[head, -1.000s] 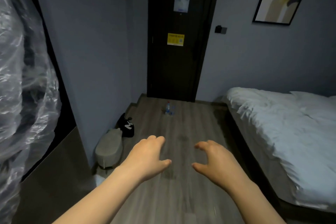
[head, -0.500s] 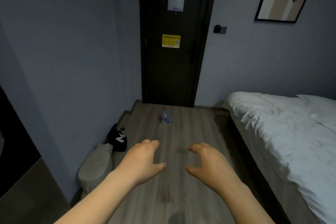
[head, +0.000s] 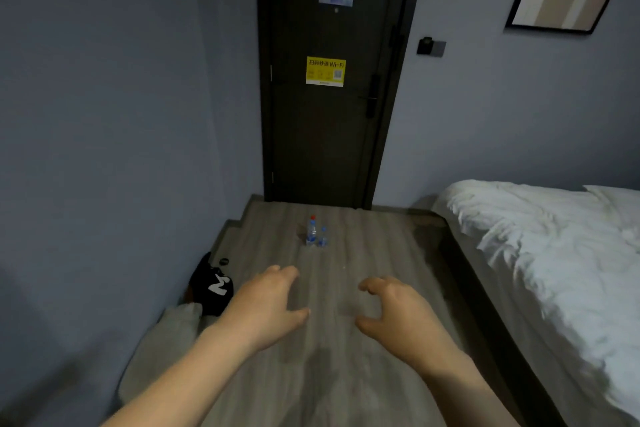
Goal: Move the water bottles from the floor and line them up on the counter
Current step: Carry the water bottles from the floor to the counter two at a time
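Two clear water bottles stand upright on the wooden floor in front of the dark door. The taller one (head: 311, 230) has a red cap, the shorter one (head: 322, 237) a blue cap, and they stand side by side. My left hand (head: 265, 307) and my right hand (head: 394, 314) are stretched out ahead of me, palms down, fingers spread and curled, holding nothing. Both hands are well short of the bottles. No counter is in view.
A bed with white bedding (head: 540, 253) fills the right side. A black bag with a white letter (head: 211, 284) and a grey cushion-like thing (head: 162, 347) lie against the left wall. The dark door (head: 329, 121) closes the far end of the floor strip.
The view has moved forward and turned right; the plastic-wrapped thing on the left has left the view. The bottles look nearer. Both hands stay outstretched and empty.
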Tool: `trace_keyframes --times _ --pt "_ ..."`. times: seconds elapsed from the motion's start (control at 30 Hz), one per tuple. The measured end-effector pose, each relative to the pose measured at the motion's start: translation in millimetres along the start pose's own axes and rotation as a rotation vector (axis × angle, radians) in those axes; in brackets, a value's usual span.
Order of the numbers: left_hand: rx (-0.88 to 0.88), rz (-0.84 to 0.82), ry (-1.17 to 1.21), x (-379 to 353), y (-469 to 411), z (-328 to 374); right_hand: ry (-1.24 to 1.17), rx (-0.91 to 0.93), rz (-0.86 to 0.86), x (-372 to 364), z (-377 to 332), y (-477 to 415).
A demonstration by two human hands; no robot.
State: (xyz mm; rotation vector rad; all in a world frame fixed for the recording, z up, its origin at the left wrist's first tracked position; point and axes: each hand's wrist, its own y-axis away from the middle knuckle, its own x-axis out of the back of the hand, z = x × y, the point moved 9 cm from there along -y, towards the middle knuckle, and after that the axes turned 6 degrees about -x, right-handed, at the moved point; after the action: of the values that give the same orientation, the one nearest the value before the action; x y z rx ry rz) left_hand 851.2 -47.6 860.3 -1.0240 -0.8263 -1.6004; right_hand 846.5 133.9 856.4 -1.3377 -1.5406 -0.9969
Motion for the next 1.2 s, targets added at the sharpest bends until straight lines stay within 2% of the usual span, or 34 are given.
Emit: trace_keyframes --times 0.2,0.47,0.87,1.2 --pt "-0.002 -0.047 0.046 11 -74 -40 -0.019 -0.080 -0.015 -12 -1 -84" --pt "0.011 -0.055 0.075 19 -183 -77 0.002 -0.050 -0.012 -18 9 -199" --pt "0.072 -0.056 0.114 20 -372 -93 0.005 -0.012 -0.044 0 59 -398" --pt "0.112 -0.091 0.142 17 -513 -164 0.000 -0.019 -0.110 -24 67 -547"
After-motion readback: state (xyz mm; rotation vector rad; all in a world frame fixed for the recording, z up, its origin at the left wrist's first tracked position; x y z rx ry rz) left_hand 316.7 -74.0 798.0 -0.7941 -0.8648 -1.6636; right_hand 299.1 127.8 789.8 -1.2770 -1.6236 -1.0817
